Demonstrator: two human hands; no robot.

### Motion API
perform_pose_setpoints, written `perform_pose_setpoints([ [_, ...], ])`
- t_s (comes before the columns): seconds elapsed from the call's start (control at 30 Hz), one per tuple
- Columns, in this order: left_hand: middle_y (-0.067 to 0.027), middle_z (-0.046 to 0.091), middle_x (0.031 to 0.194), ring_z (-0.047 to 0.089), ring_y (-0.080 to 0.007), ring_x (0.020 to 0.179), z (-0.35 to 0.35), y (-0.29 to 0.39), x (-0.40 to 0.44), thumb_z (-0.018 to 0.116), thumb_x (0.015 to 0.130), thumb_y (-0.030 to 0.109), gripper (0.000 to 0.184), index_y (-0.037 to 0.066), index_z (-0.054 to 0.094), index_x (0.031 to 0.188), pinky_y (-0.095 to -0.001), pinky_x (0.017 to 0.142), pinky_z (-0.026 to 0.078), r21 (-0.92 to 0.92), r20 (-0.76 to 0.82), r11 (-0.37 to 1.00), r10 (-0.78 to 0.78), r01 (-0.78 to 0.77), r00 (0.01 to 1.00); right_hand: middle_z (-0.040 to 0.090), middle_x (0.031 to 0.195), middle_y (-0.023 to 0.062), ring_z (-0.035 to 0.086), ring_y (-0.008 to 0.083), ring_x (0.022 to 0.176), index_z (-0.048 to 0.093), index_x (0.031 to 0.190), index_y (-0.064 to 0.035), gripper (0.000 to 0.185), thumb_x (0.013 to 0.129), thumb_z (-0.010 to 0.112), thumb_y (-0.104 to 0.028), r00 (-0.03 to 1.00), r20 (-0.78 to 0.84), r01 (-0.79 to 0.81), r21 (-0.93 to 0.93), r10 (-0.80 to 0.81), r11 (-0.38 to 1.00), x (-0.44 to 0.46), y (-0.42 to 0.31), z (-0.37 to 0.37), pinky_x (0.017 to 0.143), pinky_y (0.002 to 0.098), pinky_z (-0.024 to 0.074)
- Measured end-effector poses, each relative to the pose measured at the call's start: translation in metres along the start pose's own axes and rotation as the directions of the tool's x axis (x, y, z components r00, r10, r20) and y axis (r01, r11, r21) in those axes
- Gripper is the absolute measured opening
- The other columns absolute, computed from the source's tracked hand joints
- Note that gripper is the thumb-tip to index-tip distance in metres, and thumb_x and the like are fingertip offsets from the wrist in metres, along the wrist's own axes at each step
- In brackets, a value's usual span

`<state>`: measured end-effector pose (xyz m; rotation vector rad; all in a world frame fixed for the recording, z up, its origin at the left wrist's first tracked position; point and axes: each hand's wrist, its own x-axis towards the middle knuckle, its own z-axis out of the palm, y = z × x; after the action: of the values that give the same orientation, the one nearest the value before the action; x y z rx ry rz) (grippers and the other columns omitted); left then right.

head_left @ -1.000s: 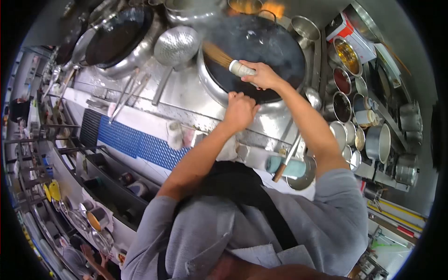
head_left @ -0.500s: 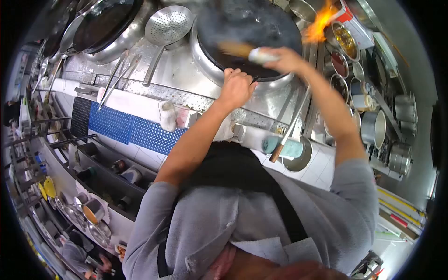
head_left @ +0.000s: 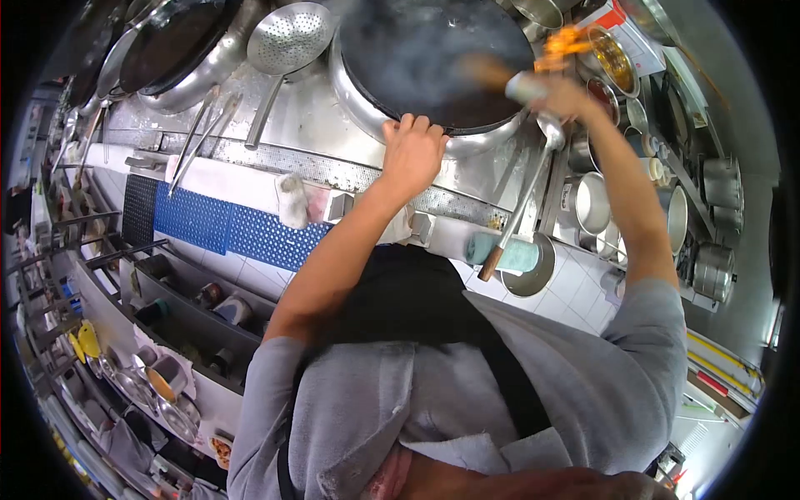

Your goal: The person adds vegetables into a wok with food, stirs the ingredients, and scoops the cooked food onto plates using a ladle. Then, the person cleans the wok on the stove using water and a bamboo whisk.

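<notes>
A large black wok [head_left: 387,79] sits on a metal ring of the range, with smoke over its inside. My left hand [head_left: 415,156] grips the wok's near rim, its fingers curled over the edge. Over the wok's right side, my right hand [head_left: 560,96] is closed around the white grip of a wok brush [head_left: 487,72]. Motion smears the brush's brown end, which points left over the wok. Just below that hand lies a ladle [head_left: 521,212] with a wooden handle end.
Orange flame [head_left: 560,46] rises beyond the wok's right edge. A perforated skimmer [head_left: 290,37] and a second wok [head_left: 171,46] are at the left. Containers, one a pot of yellow liquid [head_left: 612,62], line the right side. Blue perforated matting [head_left: 196,221] lies at the front left.
My right hand has swept the brush rightward across the wok. My left hand stays at the near rim. The view has shifted slightly, and the flame has changed shape.
</notes>
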<state>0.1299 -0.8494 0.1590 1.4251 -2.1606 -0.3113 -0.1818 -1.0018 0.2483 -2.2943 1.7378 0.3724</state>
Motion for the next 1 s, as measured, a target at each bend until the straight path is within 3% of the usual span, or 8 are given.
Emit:
perform_pose_setpoints([
  [0.13, -0.0094, 0.065, 0.098, 0.053, -0.0309, 0.105, 0.016, -0.004, 0.007, 0.061, 0.097, 0.028, 0.026, 0.005, 0.072, 0.092, -0.0487, 0.090, 0.038, -0.015, 0.072, 0.998, -0.053, 0.054, 0.996, 0.074, 0.113, 0.0160, 0.069, 0.0362, 0.110, 0.067, 0.126, -0.0069, 0.051, 0.090, 0.065, -0.043, 0.796, -0.452, -0.384, 0.137, 0.403, 0.913, 0.095, 0.006, -0.003, 0.095, 0.0467, 0.0549],
  [0.27, -0.0093, 0.065, 0.098, 0.051, -0.0317, 0.104, 0.015, -0.008, 0.006, 0.062, 0.097, 0.029, 0.027, 0.005, 0.072, 0.090, -0.0485, 0.089, 0.038, -0.050, 0.111, 0.997, -0.048, 0.054, 0.993, 0.070, 0.123, 0.0124, 0.071, 0.0253, 0.101, 0.059, 0.141, -0.0173, 0.062, 0.085, 0.075, -0.039, 0.976, 0.214, -0.093, 0.555, -0.034, 0.827, 0.030, -0.144, 0.024, 0.065, 0.0373, 0.0612],
  [0.37, -0.0093, 0.065, 0.098, 0.051, -0.0322, 0.103, 0.012, -0.011, 0.006, 0.063, 0.097, 0.029, 0.028, 0.004, 0.072, 0.089, -0.0481, 0.089, 0.038, -0.093, 0.089, 0.994, -0.055, 0.063, 0.995, 0.072, 0.115, 0.0128, 0.071, 0.0259, 0.097, 0.051, 0.150, -0.0193, 0.076, 0.082, 0.081, -0.037, 0.898, -0.147, 0.424, 0.538, -0.414, 0.728, 0.011, -0.096, 0.063, 0.084, 0.0383, 0.0590],
  [0.5, -0.0091, 0.064, 0.099, 0.051, -0.0322, 0.104, 0.010, -0.010, 0.007, 0.065, 0.095, 0.028, 0.025, 0.004, 0.072, 0.090, -0.0470, 0.091, 0.039, -0.133, 0.094, 0.989, -0.053, 0.065, 0.994, 0.071, 0.119, 0.0207, 0.069, 0.0373, 0.108, 0.064, 0.130, -0.0095, 0.053, 0.087, 0.069, -0.040, 0.940, -0.151, -0.329, -0.174, 0.305, 0.928, 0.050, 0.031, -0.010, 0.093, 0.0484, 0.0545],
  [0.6, -0.0098, 0.064, 0.103, 0.051, -0.0331, 0.109, 0.008, -0.006, 0.005, 0.067, 0.093, 0.023, 0.019, 0.004, 0.071, 0.095, -0.0476, 0.094, 0.040, -0.170, 0.090, 0.981, -0.077, 0.091, 0.993, 0.073, 0.110, 0.0210, 0.071, 0.0376, 0.105, 0.070, 0.117, -0.0058, 0.037, 0.087, 0.064, -0.028, 0.841, -0.456, -0.273, 0.108, 0.291, 0.956, 0.118, 0.002, 0.011, 0.091, 0.0485, 0.0560],
  [0.63, -0.0104, 0.064, 0.105, 0.051, -0.0336, 0.111, 0.009, -0.006, 0.002, 0.068, 0.093, 0.021, 0.018, 0.004, 0.071, 0.097, -0.0482, 0.096, 0.040, -0.220, 0.043, 0.972, -0.074, 0.081, 0.996, 0.072, 0.114, 0.0203, 0.070, 0.0337, 0.108, 0.064, 0.126, -0.0070, 0.043, 0.085, 0.064, -0.021, 0.921, -0.094, -0.333, 0.312, 0.377, 0.890, 0.114, -0.040, 0.015, 0.083, 0.0470, 0.0597],
  [0.83, -0.0147, 0.064, 0.115, 0.053, -0.0366, 0.117, -0.082, -0.012, -0.015, 0.070, 0.090, 0.012, 0.017, 0.003, 0.068, 0.105, -0.0481, 0.100, 0.043, -0.240, -0.115, 0.970, -0.001, -0.026, 0.993, 0.072, 0.116, 0.0137, 0.071, 0.0209, 0.077, 0.049, 0.151, -0.0266, 0.071, 0.086, 0.076, -0.030, 0.937, 0.001, 0.283, 0.582, -0.349, 0.762, -0.014, -0.097, 0.039, 0.061, 0.0360, 0.0625],
  [1.0, -0.0154, 0.065, 0.115, 0.057, -0.0359, 0.112, -0.126, -0.024, -0.040, 0.070, 0.090, 0.009, 0.018, 0.003, 0.069, 0.107, -0.0432, 0.098, 0.046, -0.283, 0.022, 0.959, 0.029, -0.022, 0.999, 0.072, 0.121, 0.0139, 0.072, 0.0316, 0.105, 0.057, 0.142, -0.0241, 0.058, 0.087, 0.071, -0.034, 0.896, -0.331, -0.336, -0.066, 0.297, 0.939, 0.059, 0.005, -0.022, 0.090, 0.0453, 0.0578],
])
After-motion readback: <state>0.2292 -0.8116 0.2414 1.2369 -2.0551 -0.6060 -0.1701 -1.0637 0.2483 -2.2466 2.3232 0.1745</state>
